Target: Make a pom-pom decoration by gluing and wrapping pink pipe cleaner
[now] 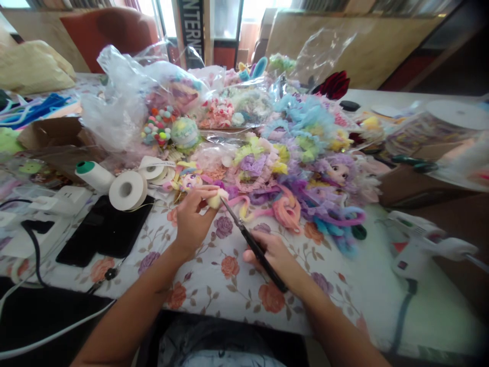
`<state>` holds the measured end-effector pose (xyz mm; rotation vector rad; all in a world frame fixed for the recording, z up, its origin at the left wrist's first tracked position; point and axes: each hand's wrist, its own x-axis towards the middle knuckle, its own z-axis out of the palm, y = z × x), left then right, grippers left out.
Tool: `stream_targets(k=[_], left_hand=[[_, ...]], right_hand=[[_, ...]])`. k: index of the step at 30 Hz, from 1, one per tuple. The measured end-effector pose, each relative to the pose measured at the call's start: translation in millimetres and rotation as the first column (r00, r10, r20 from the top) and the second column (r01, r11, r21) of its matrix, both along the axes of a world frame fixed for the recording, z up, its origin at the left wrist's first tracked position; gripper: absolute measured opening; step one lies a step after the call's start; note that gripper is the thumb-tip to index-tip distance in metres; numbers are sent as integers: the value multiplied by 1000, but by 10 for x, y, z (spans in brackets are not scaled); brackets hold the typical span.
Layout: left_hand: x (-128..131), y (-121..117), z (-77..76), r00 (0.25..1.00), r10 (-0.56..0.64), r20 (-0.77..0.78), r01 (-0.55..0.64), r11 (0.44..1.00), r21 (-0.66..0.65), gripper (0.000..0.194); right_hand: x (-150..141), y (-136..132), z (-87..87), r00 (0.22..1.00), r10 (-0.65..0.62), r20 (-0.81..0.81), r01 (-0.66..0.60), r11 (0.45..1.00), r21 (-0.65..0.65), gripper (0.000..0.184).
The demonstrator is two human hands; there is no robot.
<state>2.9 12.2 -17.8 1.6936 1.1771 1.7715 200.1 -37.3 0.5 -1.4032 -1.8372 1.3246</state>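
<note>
My left hand (193, 216) is raised over the floral tablecloth (229, 275), its fingers pinched on a small pale yellow fluffy piece (217, 198). My right hand (273, 255) grips black-handled scissors (252, 243). The blades point up and left, and their tips touch the fluffy piece. Just beyond both hands lies a heap of pastel craft flowers, pipe-cleaner loops and small doll heads (290, 173).
White ribbon rolls (128, 190) and a thread cone (93, 174) lie at the left beside a black phone (105, 229) and a white power strip (57, 201). A white glue gun (424, 244) rests at the right. Plastic bags of trimmings (153, 102) stand behind.
</note>
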Motion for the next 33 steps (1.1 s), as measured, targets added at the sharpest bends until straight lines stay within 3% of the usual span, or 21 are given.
stream_targets(k=[4, 10, 15, 20, 23, 26, 28, 30, 33], left_hand=[[-31, 46, 17, 965, -86, 248, 151, 954, -258, 27], [-93, 64, 89, 951, -174, 255, 255, 907, -335, 30], [-112, 50, 127, 954, -147, 260, 236, 905, -353, 31], [-190, 97, 71, 967, -117, 226, 199, 901, -384, 32], [-212, 112, 59, 932, -204, 299, 314, 867, -388, 28], [-187, 96, 91, 853, -292, 433, 468, 795, -386, 27], [-175, 91, 121, 812, -295, 504, 512, 775, -370, 26], [-196, 110, 148, 788, -244, 565, 497, 794, -350, 22], [-294, 180, 183, 762, -90, 641, 369, 874, -317, 17]], right_hand=[[81, -20, 56, 976, 96, -198, -142, 962, -233, 70], [92, -76, 45, 923, 69, -377, -204, 922, -330, 74], [96, -26, 53, 963, 23, -268, -97, 959, -267, 72], [120, 26, 14, 991, -24, -134, 1, 985, -175, 64], [133, 35, 2, 992, -53, -116, 37, 990, -134, 63], [156, 42, 20, 994, 27, -102, -40, 991, -124, 64], [173, 48, 30, 994, 81, -77, -89, 991, -105, 64], [186, 52, 25, 993, 108, -56, -112, 990, -84, 64], [183, 53, 0, 992, 116, -55, -120, 989, -81, 63]])
